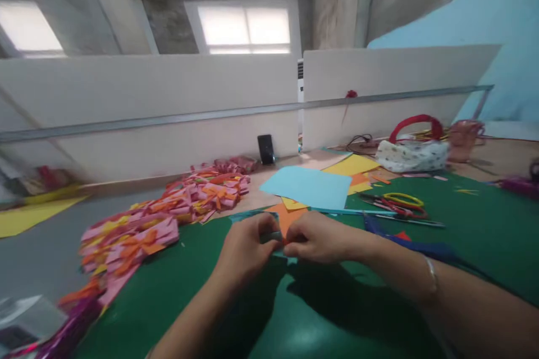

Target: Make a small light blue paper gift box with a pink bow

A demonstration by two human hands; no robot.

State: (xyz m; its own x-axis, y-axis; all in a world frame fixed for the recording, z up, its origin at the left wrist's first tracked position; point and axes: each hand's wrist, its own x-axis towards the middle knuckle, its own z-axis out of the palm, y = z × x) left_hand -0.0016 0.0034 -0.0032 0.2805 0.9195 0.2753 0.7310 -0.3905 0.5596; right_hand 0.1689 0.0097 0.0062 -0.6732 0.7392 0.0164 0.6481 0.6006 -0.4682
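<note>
My left hand (pixel 246 249) and my right hand (pixel 318 238) meet over a green mat (pixel 168 286), fingers pinched together on a small folded piece of paper (pixel 283 240) that shows teal and orange between them. The paper is mostly hidden by my fingers. A silver bangle (pixel 432 275) sits on my right wrist. Just beyond my hands lie an orange sheet (pixel 288 214) and a light blue sheet (pixel 309 186).
A long heap of pink, orange and yellow folded paper pieces (pixel 168 213) runs along the left. Scissors and pens (pixel 398 205) lie at right, with yellow sheets (pixel 351 165), a white bag with red handle (pixel 412 151) and a phone (pixel 266 148) against the white partition.
</note>
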